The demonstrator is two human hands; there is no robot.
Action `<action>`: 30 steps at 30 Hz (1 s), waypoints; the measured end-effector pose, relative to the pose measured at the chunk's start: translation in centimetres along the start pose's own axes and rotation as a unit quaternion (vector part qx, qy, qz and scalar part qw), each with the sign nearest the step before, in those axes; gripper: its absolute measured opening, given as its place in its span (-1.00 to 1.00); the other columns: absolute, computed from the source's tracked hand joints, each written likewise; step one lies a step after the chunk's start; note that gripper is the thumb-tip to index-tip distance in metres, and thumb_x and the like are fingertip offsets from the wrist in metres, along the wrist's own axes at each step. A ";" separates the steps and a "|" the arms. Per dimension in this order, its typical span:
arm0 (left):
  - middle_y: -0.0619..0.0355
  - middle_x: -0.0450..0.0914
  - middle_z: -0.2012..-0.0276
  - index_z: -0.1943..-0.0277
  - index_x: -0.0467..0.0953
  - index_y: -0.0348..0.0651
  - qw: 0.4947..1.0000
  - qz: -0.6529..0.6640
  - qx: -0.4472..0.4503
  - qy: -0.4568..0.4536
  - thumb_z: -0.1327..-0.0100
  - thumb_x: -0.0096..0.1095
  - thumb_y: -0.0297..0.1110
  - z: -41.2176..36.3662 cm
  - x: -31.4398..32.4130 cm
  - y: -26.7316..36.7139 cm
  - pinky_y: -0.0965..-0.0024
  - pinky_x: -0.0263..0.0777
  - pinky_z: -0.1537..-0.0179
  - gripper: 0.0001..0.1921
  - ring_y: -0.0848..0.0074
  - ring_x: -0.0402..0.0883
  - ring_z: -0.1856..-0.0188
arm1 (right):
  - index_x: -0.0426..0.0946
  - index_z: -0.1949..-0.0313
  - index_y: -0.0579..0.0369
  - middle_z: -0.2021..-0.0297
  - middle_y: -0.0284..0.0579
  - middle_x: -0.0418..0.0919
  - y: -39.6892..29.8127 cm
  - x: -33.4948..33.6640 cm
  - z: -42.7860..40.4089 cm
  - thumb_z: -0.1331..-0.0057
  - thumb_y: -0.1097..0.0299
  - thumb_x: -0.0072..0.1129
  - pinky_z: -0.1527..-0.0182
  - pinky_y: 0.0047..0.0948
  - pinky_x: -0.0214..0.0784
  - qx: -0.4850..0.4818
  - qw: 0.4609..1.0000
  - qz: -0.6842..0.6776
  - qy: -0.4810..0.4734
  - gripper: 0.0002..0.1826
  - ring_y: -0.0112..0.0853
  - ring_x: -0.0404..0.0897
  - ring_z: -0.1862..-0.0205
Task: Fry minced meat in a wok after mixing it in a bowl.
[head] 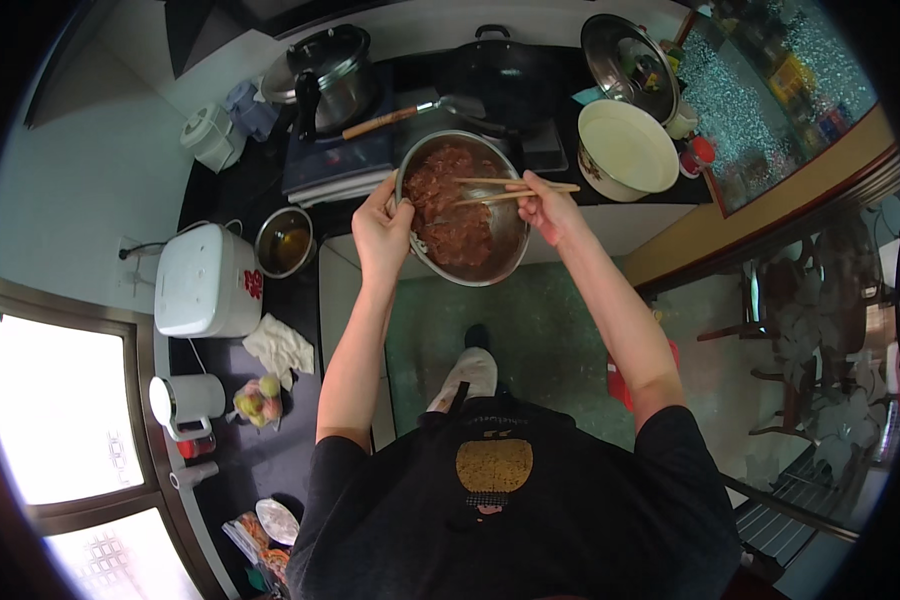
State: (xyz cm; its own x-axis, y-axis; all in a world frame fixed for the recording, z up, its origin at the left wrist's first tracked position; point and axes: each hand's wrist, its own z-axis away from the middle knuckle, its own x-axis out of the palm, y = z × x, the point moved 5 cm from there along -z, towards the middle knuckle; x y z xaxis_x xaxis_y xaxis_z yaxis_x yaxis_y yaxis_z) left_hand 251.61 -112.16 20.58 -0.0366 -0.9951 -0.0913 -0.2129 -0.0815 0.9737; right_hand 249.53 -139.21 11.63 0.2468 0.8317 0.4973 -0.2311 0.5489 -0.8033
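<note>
A stainless steel bowl (507,244) is tilted in front of me, with raw minced or sliced meat (454,214) spread over its inside. My left hand (384,229) grips the bowl's left rim, thumb at the edge. Something pale, perhaps chopped seasoning, shows at the lower left of the meat. Between the fingers of my right hand (546,206) is a pair of wooden chopsticks (506,181). Their tips reach into the bowl and touch or hover just over the meat; I cannot tell which.
A pressure cooker (345,82), a wooden-handled spatula (390,121) and a dark wok (506,79) occupy the stove counter. To the right stand an enamel pot (626,146) and a glass lid (630,67). Along the left counter are a metal bowl (285,241), a rice cooker (202,281) and a cloth (281,349).
</note>
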 end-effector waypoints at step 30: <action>0.40 0.29 0.62 -0.11 0.51 -0.46 0.983 0.086 -0.021 0.160 -0.21 0.07 -0.65 -18.3 11.2 -4.2 0.63 0.12 0.68 -0.62 0.80 0.21 0.66 | 0.45 0.32 0.21 0.57 -0.23 0.51 -9.7 -7.7 -19.0 -0.36 0.44 0.13 0.41 -0.64 0.64 0.129 0.955 -0.264 0.040 -0.88 -0.60 0.51 0.62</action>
State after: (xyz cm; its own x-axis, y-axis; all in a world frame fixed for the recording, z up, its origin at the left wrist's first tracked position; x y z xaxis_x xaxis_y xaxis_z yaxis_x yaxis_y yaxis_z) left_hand 269.94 -124.00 19.33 0.2411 -0.9605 0.1390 -0.1886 0.0942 0.9775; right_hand 267.79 -152.51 9.43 0.4613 0.4293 0.7765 -0.2755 0.9012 -0.3345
